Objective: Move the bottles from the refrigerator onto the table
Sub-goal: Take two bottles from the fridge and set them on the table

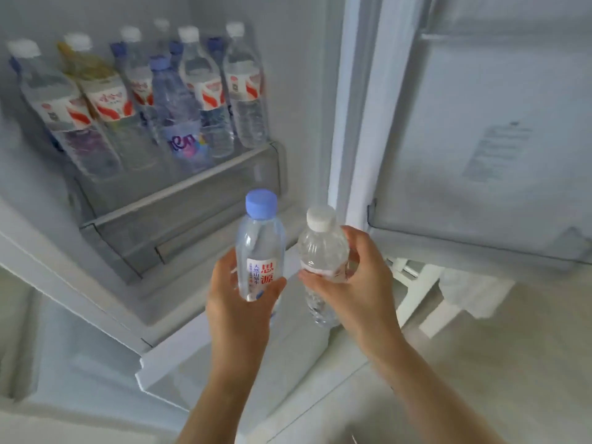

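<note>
My left hand (238, 302) grips a clear water bottle with a blue cap (260, 241), held upright in front of the open refrigerator. Beside it, my right hand (358, 280) holds a clear bottle with a white cap (322, 248), tilted slightly left. The two bottles are close together but apart. Behind them, several more bottles (205, 91) with white or blue caps stand on the refrigerator shelf (179, 190) at the upper left; one holds yellow liquid (96, 81).
The refrigerator door (480, 123) stands open on the right, with a white label on its inner wall. A clear drawer (134, 238) sits below the shelf. Pale floor and a white frame (426, 293) show at the lower right.
</note>
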A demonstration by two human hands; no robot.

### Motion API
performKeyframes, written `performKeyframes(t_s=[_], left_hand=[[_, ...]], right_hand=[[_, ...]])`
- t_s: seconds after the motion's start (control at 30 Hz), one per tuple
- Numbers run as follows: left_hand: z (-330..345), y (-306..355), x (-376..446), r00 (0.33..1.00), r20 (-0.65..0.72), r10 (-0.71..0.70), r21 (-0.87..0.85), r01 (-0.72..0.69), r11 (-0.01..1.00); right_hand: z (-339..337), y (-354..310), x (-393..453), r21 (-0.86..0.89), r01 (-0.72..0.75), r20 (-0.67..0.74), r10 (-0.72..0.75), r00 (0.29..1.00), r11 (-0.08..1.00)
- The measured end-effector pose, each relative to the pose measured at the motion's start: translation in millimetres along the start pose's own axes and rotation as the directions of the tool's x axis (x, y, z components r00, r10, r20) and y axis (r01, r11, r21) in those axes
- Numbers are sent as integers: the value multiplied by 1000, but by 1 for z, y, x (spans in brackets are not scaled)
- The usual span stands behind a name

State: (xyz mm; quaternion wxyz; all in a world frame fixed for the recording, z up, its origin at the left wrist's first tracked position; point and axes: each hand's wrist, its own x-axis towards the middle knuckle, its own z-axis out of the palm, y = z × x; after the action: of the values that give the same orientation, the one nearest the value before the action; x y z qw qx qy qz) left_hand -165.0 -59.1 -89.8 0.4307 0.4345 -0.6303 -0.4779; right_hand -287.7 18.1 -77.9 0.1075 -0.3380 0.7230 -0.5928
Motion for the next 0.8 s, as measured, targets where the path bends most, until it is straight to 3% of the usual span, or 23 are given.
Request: performKeyframes(t_s=[0.17, 0.3, 0.53, 0.67, 0.8], left_hand=[[51, -20, -63, 966, 245, -86, 66, 72, 995], [94, -25, -115, 909, 409, -87, 93, 53, 994], [181, -31, -225, 743, 658, -123, 180, 4, 984], [231, -31, -296, 662, 738, -133, 217, -46, 975], [281, -36, -346, 596, 787, -161, 242, -59, 969]], right_hand=[[-78, 44, -56, -81, -174, -184, 157, 970, 981], [-138, 73, -96, -168, -310, -311, 248, 918, 936], [-259, 121, -175, -121, -500, -532, 369, 762, 858], [-331, 147, -220, -55, -589, -588, 451, 672, 806], [-392, 171, -248, -68, -636, -590, 483, 647, 769]])
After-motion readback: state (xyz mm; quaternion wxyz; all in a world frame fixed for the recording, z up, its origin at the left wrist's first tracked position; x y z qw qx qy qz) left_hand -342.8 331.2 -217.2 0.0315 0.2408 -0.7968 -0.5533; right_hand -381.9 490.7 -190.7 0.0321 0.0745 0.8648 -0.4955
